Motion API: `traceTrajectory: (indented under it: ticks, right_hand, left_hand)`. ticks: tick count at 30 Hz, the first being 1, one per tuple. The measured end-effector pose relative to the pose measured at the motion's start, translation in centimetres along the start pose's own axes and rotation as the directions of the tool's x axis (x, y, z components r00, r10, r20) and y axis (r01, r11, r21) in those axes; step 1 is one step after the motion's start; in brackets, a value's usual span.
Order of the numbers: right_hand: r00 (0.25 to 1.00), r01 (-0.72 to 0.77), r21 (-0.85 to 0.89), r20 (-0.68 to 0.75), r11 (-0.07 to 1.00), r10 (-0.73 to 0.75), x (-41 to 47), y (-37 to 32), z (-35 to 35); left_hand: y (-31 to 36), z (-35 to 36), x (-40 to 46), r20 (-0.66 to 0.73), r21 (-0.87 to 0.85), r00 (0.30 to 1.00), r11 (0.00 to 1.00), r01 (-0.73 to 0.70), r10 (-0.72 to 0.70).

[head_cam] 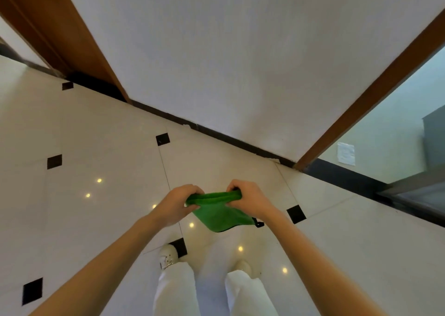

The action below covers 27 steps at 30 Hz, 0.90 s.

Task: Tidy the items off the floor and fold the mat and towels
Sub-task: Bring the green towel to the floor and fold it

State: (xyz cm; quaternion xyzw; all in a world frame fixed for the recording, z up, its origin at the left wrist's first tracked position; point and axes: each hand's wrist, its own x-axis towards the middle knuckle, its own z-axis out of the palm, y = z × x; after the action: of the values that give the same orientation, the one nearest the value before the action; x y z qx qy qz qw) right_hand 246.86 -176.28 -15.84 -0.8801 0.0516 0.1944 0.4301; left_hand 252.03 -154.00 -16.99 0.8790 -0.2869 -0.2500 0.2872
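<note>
Camera: just one, worn on the person's head.
Looks: forward and steeply down, over both arms to the floor.
Tilt: the picture leans, so the dark strip where wall meets floor runs slanting from upper left to lower right.
Near: the arms reach in from the bottom edge; the shoes sit low in the middle.
Far: the wall fills the top; a wooden door frame crosses the right side.
Lens: wide, so straight lines spread apart.

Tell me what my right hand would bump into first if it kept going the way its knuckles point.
Nothing near: the right hand, gripping the green towel, faces the white wall. Depth is unclear, but the way looks free up to it.
</note>
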Motion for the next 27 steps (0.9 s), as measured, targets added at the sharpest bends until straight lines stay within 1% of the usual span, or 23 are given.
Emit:
traceTrajectory:
  ticks: [6,8,11,15,19,21,24,27]
  right_hand:
    - [0.999,-0.041,0.053,-0.021,0.998,0.042,5.2,-4.9,3.9]
    - [0.998,-0.060,0.059,-0.015,0.996,0.061,7.4,-6.2,5.5]
    - [0.998,-0.066,0.075,0.002,0.995,0.066,10.9,-7.5,7.9]
    - [0.996,-0.082,0.110,0.036,0.991,0.079,15.7,-8.0,10.7]
    - [0.993,-0.103,0.101,0.071,0.990,0.096,21.2,-6.5,12.7]
    - [0.990,-0.111,0.064,0.091,0.992,0.105,24.2,-4.9,13.7]
    - [0.988,-0.067,-0.060,0.137,0.996,0.075,29.3,-1.3,15.3]
    - [0.986,-0.005,-0.184,0.160,0.983,0.035,34.5,3.6,16.8]
  left_hand:
    - [-6.6,-6.5,1.3,0.032,0.029,0.999,1.000,0.002,-0.003]
    - [-9.2,-8.3,1.8,0.064,0.058,0.998,0.998,-0.005,0.001]
    - [-13.5,-10.6,2.6,0.101,0.101,0.995,0.995,-0.024,0.014]
    - [-18.8,-12.1,4.4,0.107,0.084,0.994,0.996,-0.008,-0.001]
    - [-23.8,-11.0,7.5,0.057,0.061,0.996,0.996,0.062,-0.066]
    - [-26.3,-9.9,9.6,0.078,0.092,0.995,0.994,0.060,-0.068]
    - [-30.5,-7.6,13.8,0.123,0.209,0.992,0.978,0.004,-0.031]
    - [-35.2,-3.7,18.4,0.091,0.213,0.996,0.977,-0.011,-0.008]
